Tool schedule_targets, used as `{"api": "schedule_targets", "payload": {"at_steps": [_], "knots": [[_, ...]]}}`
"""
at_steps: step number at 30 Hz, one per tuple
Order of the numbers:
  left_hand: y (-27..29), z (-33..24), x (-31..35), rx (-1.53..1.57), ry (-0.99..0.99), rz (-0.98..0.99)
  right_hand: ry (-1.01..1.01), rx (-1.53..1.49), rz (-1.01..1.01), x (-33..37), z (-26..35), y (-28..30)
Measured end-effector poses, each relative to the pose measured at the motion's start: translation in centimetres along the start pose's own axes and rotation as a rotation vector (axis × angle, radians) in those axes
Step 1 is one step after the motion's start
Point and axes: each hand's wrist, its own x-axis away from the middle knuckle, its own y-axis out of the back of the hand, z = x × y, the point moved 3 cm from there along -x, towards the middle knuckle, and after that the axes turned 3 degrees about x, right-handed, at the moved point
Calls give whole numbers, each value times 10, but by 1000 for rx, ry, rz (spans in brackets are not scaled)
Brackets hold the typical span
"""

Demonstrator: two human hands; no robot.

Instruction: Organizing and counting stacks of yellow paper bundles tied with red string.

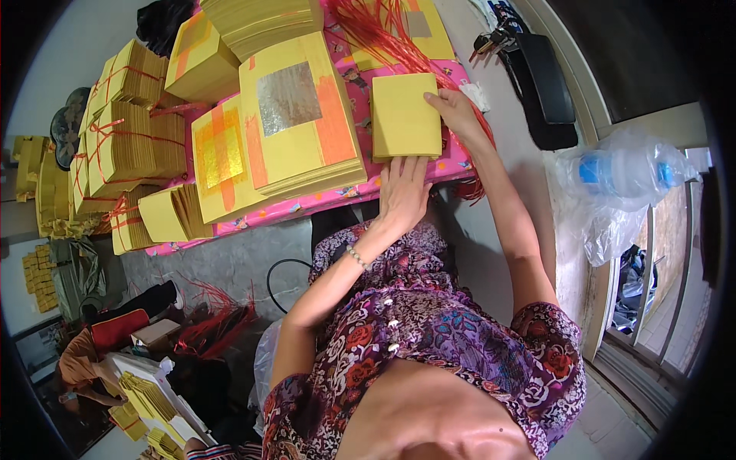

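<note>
A small stack of folded yellow paper (406, 115) sits on the pink patterned tablecloth in front of me. My right hand (458, 115) grips its right edge, thumb on top and the other fingers partly hidden along the side. My left hand (404, 195), a beaded bracelet at the wrist, has its fingers stretched out against the stack's near edge. Just left stands a thick pile of larger yellow sheets (287, 153) with a silver square and orange bands. Beside that lies another pile with a gold square (220, 149).
Bundles tied with red string (134, 153) crowd the table's left end. Loose red strings (391, 34) trail over the far side and down the right. Keys (494, 42) and a black case (544, 77) lie at right, above a bagged water bottle (621, 172). Another person works at lower left.
</note>
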Motion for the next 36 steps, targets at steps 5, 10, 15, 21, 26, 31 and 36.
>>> {"api": "schedule_targets", "payload": {"at_steps": [5, 10, 15, 21, 26, 31, 36], "knots": [[-8, 5, 6, -7, -20, -11, 91, -65, -57, -3, -8, -2], [-15, 10, 10, 2, -6, -33, 145, 66, -102, -7, -20, 2], [-16, 11, 17, -83, 1, -18, 185, 132, -126, -9, -23, 1], [-14, 13, 21, -98, 32, 34, 235, 215, -173, -12, -28, 2], [-13, 14, 22, -82, 31, 49, 215, 324, -218, -6, -20, 0], [-12, 14, 21, -59, 32, -12, 224, 393, -260, -3, -14, -3], [-10, 15, 20, -34, 26, -44, 231, 410, -260, -2, -11, -3]]}}
